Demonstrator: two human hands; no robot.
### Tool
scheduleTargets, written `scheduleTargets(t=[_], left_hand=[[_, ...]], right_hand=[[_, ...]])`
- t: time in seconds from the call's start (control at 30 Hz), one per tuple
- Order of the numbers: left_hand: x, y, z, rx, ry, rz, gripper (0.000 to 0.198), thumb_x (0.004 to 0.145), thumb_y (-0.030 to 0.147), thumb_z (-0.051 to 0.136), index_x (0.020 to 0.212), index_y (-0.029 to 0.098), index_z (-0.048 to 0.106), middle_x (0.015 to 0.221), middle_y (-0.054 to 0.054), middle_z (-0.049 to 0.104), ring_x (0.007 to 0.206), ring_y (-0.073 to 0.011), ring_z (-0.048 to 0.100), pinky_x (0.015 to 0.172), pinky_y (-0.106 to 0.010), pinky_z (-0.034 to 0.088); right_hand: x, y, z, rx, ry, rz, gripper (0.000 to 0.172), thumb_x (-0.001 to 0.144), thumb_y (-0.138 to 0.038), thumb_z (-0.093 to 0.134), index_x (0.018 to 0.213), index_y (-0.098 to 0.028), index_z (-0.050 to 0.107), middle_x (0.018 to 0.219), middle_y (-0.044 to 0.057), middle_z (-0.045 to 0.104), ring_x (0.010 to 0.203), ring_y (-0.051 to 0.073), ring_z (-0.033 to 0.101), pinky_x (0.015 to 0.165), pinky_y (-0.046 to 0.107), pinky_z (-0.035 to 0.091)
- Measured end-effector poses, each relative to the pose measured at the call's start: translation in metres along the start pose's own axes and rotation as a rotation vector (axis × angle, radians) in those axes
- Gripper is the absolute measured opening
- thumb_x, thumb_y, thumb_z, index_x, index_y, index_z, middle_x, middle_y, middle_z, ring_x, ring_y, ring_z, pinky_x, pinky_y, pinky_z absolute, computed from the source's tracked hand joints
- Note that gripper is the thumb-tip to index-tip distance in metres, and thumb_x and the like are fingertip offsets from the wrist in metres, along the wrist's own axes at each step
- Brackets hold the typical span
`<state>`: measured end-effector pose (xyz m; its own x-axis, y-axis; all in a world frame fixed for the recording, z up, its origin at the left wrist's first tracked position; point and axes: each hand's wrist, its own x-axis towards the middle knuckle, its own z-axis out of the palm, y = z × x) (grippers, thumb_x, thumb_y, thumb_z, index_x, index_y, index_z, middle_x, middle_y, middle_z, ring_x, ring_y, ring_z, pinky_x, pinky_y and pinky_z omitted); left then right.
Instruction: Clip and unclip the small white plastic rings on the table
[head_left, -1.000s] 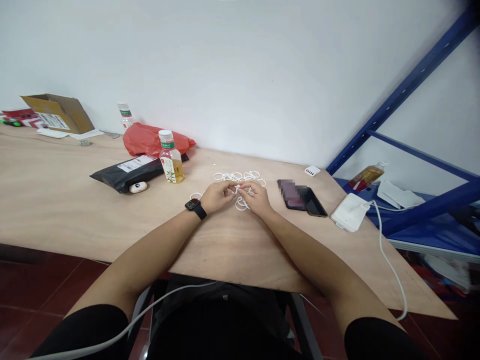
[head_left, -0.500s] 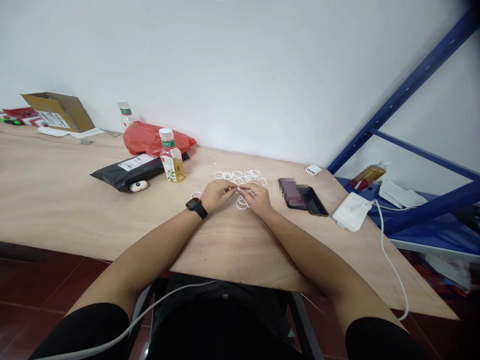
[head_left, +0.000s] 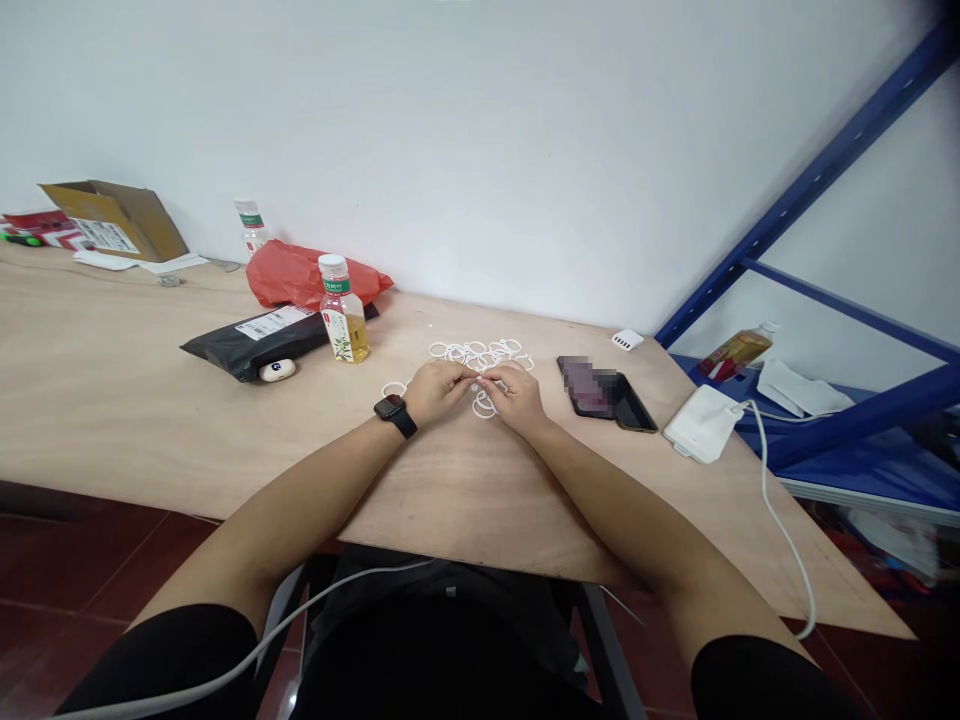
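Note:
My left hand (head_left: 435, 390) and my right hand (head_left: 519, 398) meet fingertip to fingertip above the table. Both are closed in a pinch on a small white plastic ring (head_left: 478, 378), of which only a bit shows between the fingers. Just beyond them lies a loose pile of white plastic rings (head_left: 455, 352), several overlapping, with small tabs on some. Another couple of rings (head_left: 484, 415) rest below my right fingers. A single ring (head_left: 385, 388) sits to the left, partly hidden by my left hand and the black watch (head_left: 389, 407) on that wrist.
Left of my hands stand a tea bottle (head_left: 343, 325), a black parcel bag (head_left: 225, 345), a white earbud case (head_left: 277, 371) and a red plastic bag (head_left: 281, 275). To the right are two phones (head_left: 634, 405), a white power adapter (head_left: 703, 425) with its cable, and a blue shelf frame (head_left: 817, 180).
Very little differs. The fingertips of both hands have shifted slightly while staying pinched together; the rings on the table lie as before.

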<state>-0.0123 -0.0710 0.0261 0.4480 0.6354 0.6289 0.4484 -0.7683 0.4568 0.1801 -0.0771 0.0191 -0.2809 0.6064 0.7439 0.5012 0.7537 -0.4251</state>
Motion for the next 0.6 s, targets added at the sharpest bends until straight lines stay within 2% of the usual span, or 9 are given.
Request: scheduleTargets(t=[0.13,0.27,0.37,0.47,0.53,0.6], left_hand=[[0.002,0.003,-0.005,0.092,-0.022,-0.019,0.02,0.092,0.027,0.052,0.094,0.018,0.07,0.089,-0.006,0.072,0.085,-0.0182,0.064,0.084,-0.033,0.045],[0.004,-0.004,-0.014,0.148,-0.006,-0.037,0.017,0.084,0.026,0.053,0.089,0.018,0.067,0.109,-0.008,0.068,0.102,-0.0224,0.06,0.093,-0.038,0.04],[0.003,-0.009,-0.02,0.201,-0.159,-0.108,0.016,0.08,0.023,0.051,0.082,0.018,0.066,0.091,-0.005,0.071,0.087,-0.0207,0.062,0.091,-0.04,0.038],[0.002,-0.012,-0.023,0.32,-0.333,-0.134,0.015,0.075,0.025,0.052,0.072,0.018,0.065,0.073,-0.003,0.069,0.076,-0.0205,0.061,0.088,-0.041,0.034],[0.002,-0.011,-0.022,0.375,-0.389,-0.133,0.016,0.074,0.027,0.053,0.067,0.017,0.064,0.072,-0.005,0.069,0.078,-0.0215,0.06,0.087,-0.042,0.033],[0.001,-0.01,-0.019,0.401,-0.396,-0.145,0.022,0.077,0.032,0.053,0.066,0.017,0.064,0.073,-0.007,0.069,0.08,-0.0221,0.061,0.087,-0.041,0.032]], right_hand=[[0.0,0.001,0.003,0.014,-0.01,0.033,0.019,0.092,-0.038,0.058,0.086,-0.024,0.07,0.08,0.003,0.07,0.079,0.019,0.062,0.075,0.035,0.05],[0.002,0.011,0.004,-0.007,-0.066,0.044,0.017,0.09,-0.037,0.061,0.088,-0.024,0.072,0.083,0.003,0.072,0.082,0.02,0.063,0.08,0.036,0.049],[0.003,0.027,0.0,-0.126,-0.105,0.078,0.017,0.09,-0.029,0.057,0.085,-0.024,0.073,0.083,0.003,0.072,0.086,0.021,0.062,0.084,0.037,0.047],[0.004,0.043,-0.007,-0.201,-0.209,0.112,0.016,0.084,-0.019,0.059,0.085,-0.024,0.074,0.088,0.003,0.073,0.09,0.022,0.061,0.089,0.039,0.044],[0.004,0.049,-0.01,-0.219,-0.275,0.127,0.017,0.079,-0.017,0.061,0.087,-0.024,0.074,0.095,0.003,0.074,0.095,0.022,0.06,0.093,0.04,0.042],[0.003,0.051,-0.01,-0.231,-0.324,0.13,0.017,0.076,-0.018,0.064,0.086,-0.026,0.075,0.102,0.003,0.073,0.101,0.024,0.059,0.097,0.043,0.039]])
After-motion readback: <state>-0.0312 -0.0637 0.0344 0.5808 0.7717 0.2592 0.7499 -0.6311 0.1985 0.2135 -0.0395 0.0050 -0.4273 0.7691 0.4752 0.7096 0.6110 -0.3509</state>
